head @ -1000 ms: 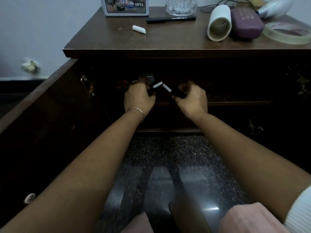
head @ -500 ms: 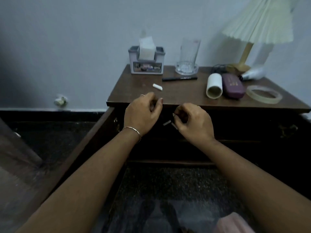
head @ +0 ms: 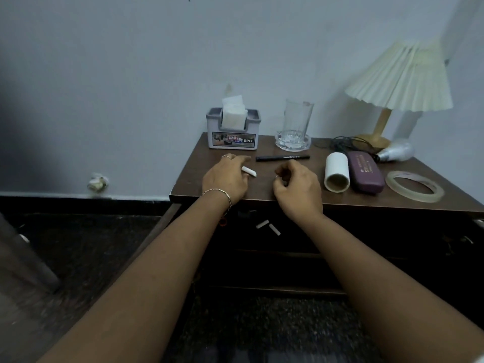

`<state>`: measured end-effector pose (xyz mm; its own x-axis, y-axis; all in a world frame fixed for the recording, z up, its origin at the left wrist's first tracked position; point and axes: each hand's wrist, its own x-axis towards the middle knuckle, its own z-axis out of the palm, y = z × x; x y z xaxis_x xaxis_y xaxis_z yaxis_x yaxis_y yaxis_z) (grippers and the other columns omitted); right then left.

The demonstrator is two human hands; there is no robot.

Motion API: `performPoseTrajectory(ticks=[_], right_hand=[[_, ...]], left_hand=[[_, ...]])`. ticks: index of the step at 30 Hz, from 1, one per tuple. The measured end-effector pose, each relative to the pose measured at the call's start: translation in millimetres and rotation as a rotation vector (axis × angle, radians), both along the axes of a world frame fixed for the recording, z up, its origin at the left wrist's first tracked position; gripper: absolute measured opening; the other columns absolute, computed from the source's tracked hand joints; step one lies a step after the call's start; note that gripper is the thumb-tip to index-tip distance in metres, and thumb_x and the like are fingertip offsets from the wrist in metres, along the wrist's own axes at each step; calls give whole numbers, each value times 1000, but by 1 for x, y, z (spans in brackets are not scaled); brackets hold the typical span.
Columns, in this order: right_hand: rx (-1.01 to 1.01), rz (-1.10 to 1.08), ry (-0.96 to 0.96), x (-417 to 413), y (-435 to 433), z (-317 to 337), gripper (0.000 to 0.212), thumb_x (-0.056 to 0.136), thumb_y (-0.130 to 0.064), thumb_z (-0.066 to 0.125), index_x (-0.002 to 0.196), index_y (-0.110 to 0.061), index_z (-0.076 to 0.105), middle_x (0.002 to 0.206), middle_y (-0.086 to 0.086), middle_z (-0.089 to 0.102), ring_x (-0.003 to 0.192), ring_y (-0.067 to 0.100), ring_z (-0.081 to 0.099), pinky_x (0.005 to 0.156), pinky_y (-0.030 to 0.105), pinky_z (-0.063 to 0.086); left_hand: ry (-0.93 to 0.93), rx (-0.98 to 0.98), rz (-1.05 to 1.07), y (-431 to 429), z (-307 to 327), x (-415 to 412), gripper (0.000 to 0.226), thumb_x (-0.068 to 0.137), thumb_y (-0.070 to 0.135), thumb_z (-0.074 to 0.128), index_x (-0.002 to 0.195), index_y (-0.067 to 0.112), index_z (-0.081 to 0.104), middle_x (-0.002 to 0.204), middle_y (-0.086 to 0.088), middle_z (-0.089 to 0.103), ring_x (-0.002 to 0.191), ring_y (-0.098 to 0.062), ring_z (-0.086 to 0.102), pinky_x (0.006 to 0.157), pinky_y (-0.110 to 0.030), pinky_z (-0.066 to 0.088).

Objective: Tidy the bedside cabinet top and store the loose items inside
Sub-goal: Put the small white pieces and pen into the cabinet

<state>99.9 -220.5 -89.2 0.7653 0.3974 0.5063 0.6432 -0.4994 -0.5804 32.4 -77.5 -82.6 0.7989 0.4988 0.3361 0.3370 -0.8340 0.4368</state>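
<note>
Both hands hover over the bedside cabinet top [head: 288, 203], a white chalk-like stick [head: 249, 171] at the left fingertips.
The left hand [head: 225, 179] reaches flat over the front edge, its fingers lying on the stick's near end; whether they pinch it cannot be told. The right hand [head: 298, 186] is just beside it, fingers curled inward with nothing visible in them. Two more white sticks [head: 262, 224] lie on the dark shelf inside the open cabinet. A black pen [head: 282, 158], white roll [head: 337, 172], purple case [head: 365, 174] and tape ring [head: 416, 186] rest on top.
</note>
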Motion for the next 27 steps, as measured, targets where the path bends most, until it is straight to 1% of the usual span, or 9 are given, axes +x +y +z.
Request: performPoseTrajectory(ticks=[2,6,9,12,14,16,19,24,27], right_hand=[[-13,-6,12,7,3,5,16,82,-11,57,96,-11,64,97,3,68,95,21,60,83,29,43],[-47,-31,13,27,9,17,19,83,-12,55,100,-11,64,104,7,67,100,25,59,88,34,46],[-123,-1,-5,42,18,23,25,86,-13,55,109,-12,66,114,9,65,110,27,57,94,33,43],[-333,55,-63,53,30,27,36,90,-9,52,125,-13,59,127,10,59,120,28,51,98,36,41],[-510,100,-174,58,38,28,40,90,-1,47,128,-11,53,129,12,56,123,31,47,98,40,42],[-641,128,-292,62,46,30,42,90,3,42,130,-10,49,127,13,57,123,32,45,97,41,42],[-742,126,-392,65,54,31,39,92,1,41,128,-10,51,116,14,62,115,33,52,91,41,45],[-783,161,-492,65,53,31,30,92,1,46,117,-9,59,111,12,62,109,30,54,85,37,45],[-677,184,-472,58,42,32,29,91,0,49,118,-10,56,115,11,57,110,29,52,86,37,44]], left_hand=[[17,2,-19,5,0,6,37,90,29,52,126,35,55,136,4,48,121,-20,52,99,-36,43],[94,61,-55,15,4,16,24,91,37,54,109,28,65,119,1,58,114,-21,54,93,-36,46],[12,-37,-16,19,3,18,22,89,42,58,104,27,64,111,2,63,108,-20,56,86,-32,45],[-146,-193,36,22,1,18,15,88,40,60,96,29,65,101,9,67,99,-14,60,80,-27,45],[-176,-203,40,22,1,17,13,88,38,61,95,28,66,96,12,68,93,-11,60,77,-25,44],[-163,-190,39,21,-1,18,15,87,39,61,95,28,67,95,13,68,89,-9,60,76,-24,44],[-151,-181,63,19,-2,18,19,84,46,62,93,31,68,96,13,70,90,-8,62,78,-25,47],[-154,-184,73,16,-2,16,23,84,48,62,97,31,70,98,13,69,92,-8,61,76,-22,43],[-156,-190,45,15,1,12,24,86,42,62,103,27,71,101,10,70,96,-10,61,79,-20,41]])
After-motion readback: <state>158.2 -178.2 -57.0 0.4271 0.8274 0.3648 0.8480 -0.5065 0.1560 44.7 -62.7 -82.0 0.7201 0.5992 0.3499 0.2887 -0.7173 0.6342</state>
